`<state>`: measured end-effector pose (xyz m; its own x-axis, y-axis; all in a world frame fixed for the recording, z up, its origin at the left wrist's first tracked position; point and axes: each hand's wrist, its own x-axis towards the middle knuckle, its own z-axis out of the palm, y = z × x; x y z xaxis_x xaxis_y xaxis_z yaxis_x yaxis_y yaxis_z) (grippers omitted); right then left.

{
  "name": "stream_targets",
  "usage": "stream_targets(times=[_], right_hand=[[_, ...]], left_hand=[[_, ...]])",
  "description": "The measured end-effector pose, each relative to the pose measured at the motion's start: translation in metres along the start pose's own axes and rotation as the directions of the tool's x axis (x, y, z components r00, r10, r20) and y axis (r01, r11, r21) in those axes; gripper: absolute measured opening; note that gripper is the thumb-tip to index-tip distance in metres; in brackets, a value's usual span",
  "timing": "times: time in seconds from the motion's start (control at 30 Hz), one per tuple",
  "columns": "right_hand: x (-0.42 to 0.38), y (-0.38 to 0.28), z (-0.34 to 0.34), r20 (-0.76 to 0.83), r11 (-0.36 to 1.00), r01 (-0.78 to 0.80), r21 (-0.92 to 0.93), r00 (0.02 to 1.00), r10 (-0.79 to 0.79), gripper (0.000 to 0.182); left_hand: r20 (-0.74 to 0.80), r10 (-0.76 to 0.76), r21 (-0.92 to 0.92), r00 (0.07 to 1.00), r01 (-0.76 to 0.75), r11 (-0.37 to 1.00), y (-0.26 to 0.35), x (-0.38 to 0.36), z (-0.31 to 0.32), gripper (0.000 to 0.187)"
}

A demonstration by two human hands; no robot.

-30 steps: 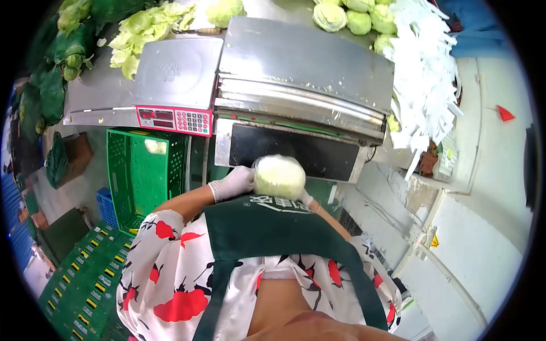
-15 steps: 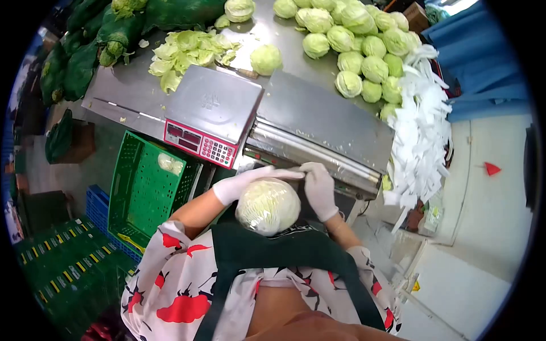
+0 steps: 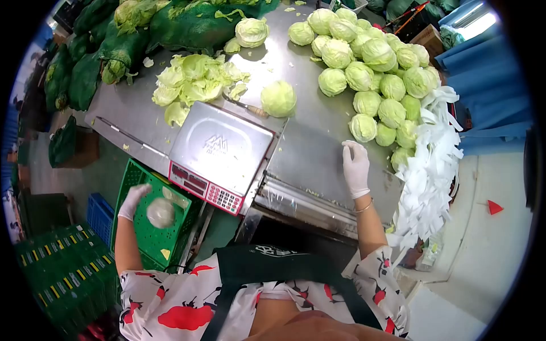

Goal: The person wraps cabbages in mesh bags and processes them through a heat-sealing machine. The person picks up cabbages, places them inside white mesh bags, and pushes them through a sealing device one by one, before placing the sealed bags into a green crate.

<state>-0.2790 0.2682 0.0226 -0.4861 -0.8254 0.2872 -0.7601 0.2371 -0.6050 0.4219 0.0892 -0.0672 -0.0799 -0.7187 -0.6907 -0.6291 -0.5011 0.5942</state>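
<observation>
My left hand (image 3: 135, 200), in a white glove, is over the green crate (image 3: 121, 184) at the left, its fingers stretched out. Just right of it in the crate is a plastic-wrapped cabbage (image 3: 161, 213), slightly blurred; a narrow gap seems to part them. Another wrapped item (image 3: 176, 196) lies behind it, partly hidden. My right hand (image 3: 356, 169), also gloved, reaches over the metal wrapping table (image 3: 310, 153). It holds nothing, and its fingertips are just short of the nearest bare cabbage (image 3: 363, 128) of the pile.
A red-framed scale (image 3: 222, 150) stands between my arms. Behind it are loose leaves (image 3: 196, 79), a knife (image 3: 247, 106) and a single cabbage (image 3: 278, 98). White foam strips (image 3: 429, 170) heap at the right. Filled green net sacks (image 3: 187, 28) lie at the back left.
The wrapped cabbage has gone from before my chest into the green crate, with my left hand moving left beside it. My right hand has moved forward and right toward the cabbage pile.
</observation>
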Motion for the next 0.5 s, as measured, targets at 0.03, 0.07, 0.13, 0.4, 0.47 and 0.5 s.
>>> stream_targets(times=[0.03, 0.07, 0.13, 0.4, 0.47, 0.5], right_hand=[[0.009, 0.002, 0.007, -0.017, 0.999, 0.028, -0.02, 0.999, -0.028, 0.013], [0.015, 0.003, 0.014, -0.037, 0.997, 0.058, -0.04, 0.998, -0.06, 0.013], [0.026, 0.009, 0.029, -0.067, 0.991, 0.096, -0.096, 0.992, -0.103, 0.014], [0.037, 0.008, 0.066, 0.042, 0.964, 0.02, -0.265, 0.999, -0.009, 0.015], [0.037, 0.006, 0.064, 0.057, 0.968, 0.008, -0.251, 0.998, 0.006, 0.014], [0.037, 0.006, 0.064, 0.063, 0.969, 0.0, -0.246, 0.998, 0.016, 0.014]], left_hand=[[-0.089, 0.199, 0.045, 0.976, -0.195, 0.98, 0.043, 0.007, 0.005, 0.049], [-0.221, 0.252, 0.003, 0.942, -0.257, 0.966, 0.065, 0.035, 0.004, 0.047], [-0.348, 0.536, 0.052, 0.769, -0.555, 0.83, 0.149, 0.08, 0.029, 0.041], [-0.183, 0.908, 0.442, 0.377, -0.793, 0.418, 0.453, 0.251, 0.203, 0.093], [-0.249, 0.899, 0.52, 0.359, -0.734, 0.437, 0.505, 0.291, 0.225, 0.106], [-0.298, 0.88, 0.542, 0.37, -0.693, 0.475, 0.526, 0.316, 0.237, 0.11]])
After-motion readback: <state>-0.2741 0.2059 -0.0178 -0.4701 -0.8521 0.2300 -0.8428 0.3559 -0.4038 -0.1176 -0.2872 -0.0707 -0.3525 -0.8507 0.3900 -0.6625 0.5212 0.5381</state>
